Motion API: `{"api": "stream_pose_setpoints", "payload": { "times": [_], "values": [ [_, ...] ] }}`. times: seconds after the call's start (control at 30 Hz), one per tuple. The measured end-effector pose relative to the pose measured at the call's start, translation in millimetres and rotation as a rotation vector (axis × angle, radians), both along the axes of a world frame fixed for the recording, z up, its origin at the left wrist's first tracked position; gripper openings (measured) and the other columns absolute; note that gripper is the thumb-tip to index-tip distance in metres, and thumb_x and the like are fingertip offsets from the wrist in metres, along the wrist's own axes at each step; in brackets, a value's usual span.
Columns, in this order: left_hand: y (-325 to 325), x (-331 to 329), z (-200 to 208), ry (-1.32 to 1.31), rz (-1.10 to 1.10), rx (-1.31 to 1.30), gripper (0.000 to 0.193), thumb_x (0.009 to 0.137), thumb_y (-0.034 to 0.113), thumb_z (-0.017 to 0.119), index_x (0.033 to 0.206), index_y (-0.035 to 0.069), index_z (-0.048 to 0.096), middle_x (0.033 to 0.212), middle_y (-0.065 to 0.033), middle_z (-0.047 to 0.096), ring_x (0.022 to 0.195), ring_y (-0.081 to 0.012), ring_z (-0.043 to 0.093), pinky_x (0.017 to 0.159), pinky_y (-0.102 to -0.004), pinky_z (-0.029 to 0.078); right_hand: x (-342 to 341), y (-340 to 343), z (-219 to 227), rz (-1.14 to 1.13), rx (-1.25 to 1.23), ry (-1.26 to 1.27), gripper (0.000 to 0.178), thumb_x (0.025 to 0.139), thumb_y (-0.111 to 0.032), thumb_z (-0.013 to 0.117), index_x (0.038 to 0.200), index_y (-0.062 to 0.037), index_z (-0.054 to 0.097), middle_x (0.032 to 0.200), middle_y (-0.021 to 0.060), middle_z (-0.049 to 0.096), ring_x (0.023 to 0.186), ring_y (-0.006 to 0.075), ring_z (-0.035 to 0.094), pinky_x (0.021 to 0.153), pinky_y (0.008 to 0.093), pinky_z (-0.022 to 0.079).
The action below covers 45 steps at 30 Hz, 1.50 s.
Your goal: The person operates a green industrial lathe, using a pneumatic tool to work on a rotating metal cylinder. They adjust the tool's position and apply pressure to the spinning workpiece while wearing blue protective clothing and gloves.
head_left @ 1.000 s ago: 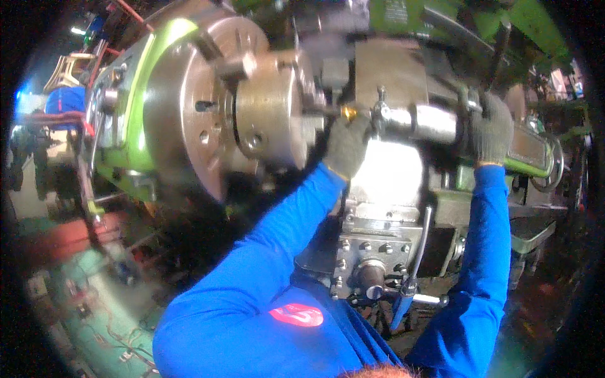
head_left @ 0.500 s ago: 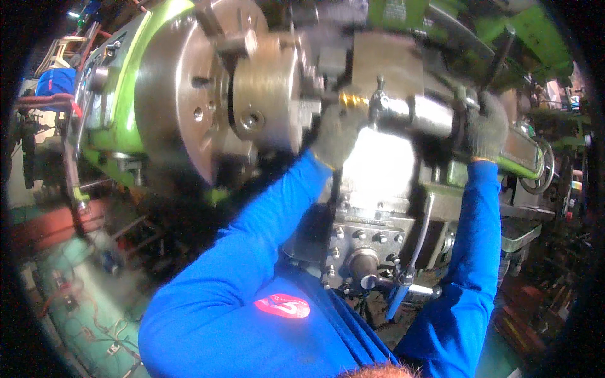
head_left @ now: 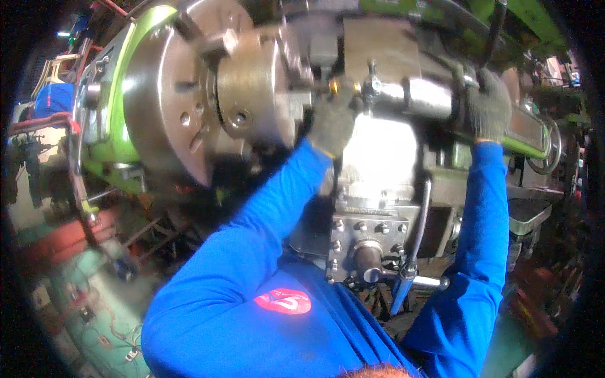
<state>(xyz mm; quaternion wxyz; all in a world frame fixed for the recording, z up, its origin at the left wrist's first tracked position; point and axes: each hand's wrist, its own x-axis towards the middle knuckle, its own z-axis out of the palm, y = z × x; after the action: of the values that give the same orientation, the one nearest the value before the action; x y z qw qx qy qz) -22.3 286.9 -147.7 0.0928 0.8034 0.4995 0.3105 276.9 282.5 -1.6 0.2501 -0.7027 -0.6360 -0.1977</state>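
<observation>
My left hand (head_left: 332, 124), in a grey glove, is closed at a gold twist drill bit (head_left: 341, 87), its fingers partly hiding the bit. The bit points left from a drill chuck (head_left: 373, 89) with a small upright key-like handle. That chuck sits on the bright steel tailstock quill (head_left: 430, 98) of a lathe. At the tailstock, my gloved right hand (head_left: 490, 108) wraps round the base of a dark lever (head_left: 498, 31) rising away from me. Left of my left hand is the large lathe chuck (head_left: 249, 88), blurred at its jaws.
Behind the lathe chuck stands a big steel faceplate (head_left: 157, 94) on the green headstock (head_left: 116, 142). In front of my hands lies the brightly lit carriage, with a bolted tool post (head_left: 367, 252) and its handle (head_left: 422, 281). A handwheel (head_left: 553, 148) is at the right end.
The whole view has shifted slightly left. My left hand stays by the drill bit and covers a little more of it. My right hand keeps its place on the lever.
</observation>
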Motion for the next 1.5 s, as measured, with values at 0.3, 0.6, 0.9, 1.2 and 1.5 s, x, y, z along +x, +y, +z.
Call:
{"api": "stream_pose_setpoints", "payload": {
  "times": [0.3, 0.6, 0.9, 1.2, 1.5],
  "values": [
    [-2.1, 2.9, 19.9, -0.555, 0.015, -0.320, 0.038, 0.092, -0.001, 0.055, 0.130, -0.001, 0.056, 0.116, -0.0140, 0.065, 0.102, -0.0253, 0.064, 0.086, -0.0320, 0.053, 0.2, 3.5, -2.9, -0.010, -0.014, 0.019, 0.020, 0.082, -0.025, 0.066, 0.093, -0.0087, 0.066, 0.096, 0.0156, 0.067, 0.095, 0.0377, 0.063, 0.081, 0.0471, 0.051],
    [-4.3, 6.3, 30.5, -0.802, -0.018, -0.407, 0.032, 0.092, 0.006, 0.056, 0.124, -0.001, 0.058, 0.106, -0.0204, 0.065, 0.097, -0.0370, 0.065, 0.085, -0.0427, 0.053, -0.2, 2.8, 0.2, -0.020, -0.062, -0.001, 0.025, 0.078, -0.022, 0.068, 0.098, -0.0065, 0.069, 0.099, 0.0161, 0.068, 0.096, 0.0370, 0.064, 0.085, 0.0458, 0.052],
    [-6.2, 2.3, 45.9, -0.626, -0.041, -0.345, 0.031, 0.092, 0.007, 0.056, 0.122, -0.001, 0.059, 0.104, -0.0211, 0.066, 0.093, -0.0387, 0.065, 0.082, -0.0443, 0.054, 19.3, 4.7, -19.0, -0.088, -0.092, 0.084, 0.040, 0.078, -0.021, 0.072, 0.115, -0.0060, 0.073, 0.117, 0.0148, 0.071, 0.111, 0.0311, 0.067, 0.098, 0.0402, 0.052],
    [0.8, -3.8, 10.8, -0.229, 0.014, -0.117, 0.028, 0.093, 0.010, 0.054, 0.118, -0.001, 0.060, 0.108, -0.0195, 0.065, 0.099, -0.0370, 0.064, 0.086, -0.0439, 0.052, 5.3, 2.5, -3.4, -0.085, -0.115, 0.039, 0.033, 0.078, -0.016, 0.070, 0.110, -0.0073, 0.073, 0.110, 0.0145, 0.072, 0.103, 0.0326, 0.067, 0.091, 0.0406, 0.054],
    [-1.3, 8.9, 7.1, -0.929, -0.034, -0.389, 0.024, 0.092, 0.011, 0.055, 0.111, -0.003, 0.061, 0.110, -0.0198, 0.061, 0.103, -0.0366, 0.061, 0.088, -0.0438, 0.050, 0.1, 1.7, 1.4, -0.038, -0.077, 0.053, 0.024, 0.078, -0.016, 0.069, 0.101, -0.0070, 0.072, 0.099, 0.0157, 0.069, 0.094, 0.0350, 0.066, 0.082, 0.0423, 0.053]
  ]
}}
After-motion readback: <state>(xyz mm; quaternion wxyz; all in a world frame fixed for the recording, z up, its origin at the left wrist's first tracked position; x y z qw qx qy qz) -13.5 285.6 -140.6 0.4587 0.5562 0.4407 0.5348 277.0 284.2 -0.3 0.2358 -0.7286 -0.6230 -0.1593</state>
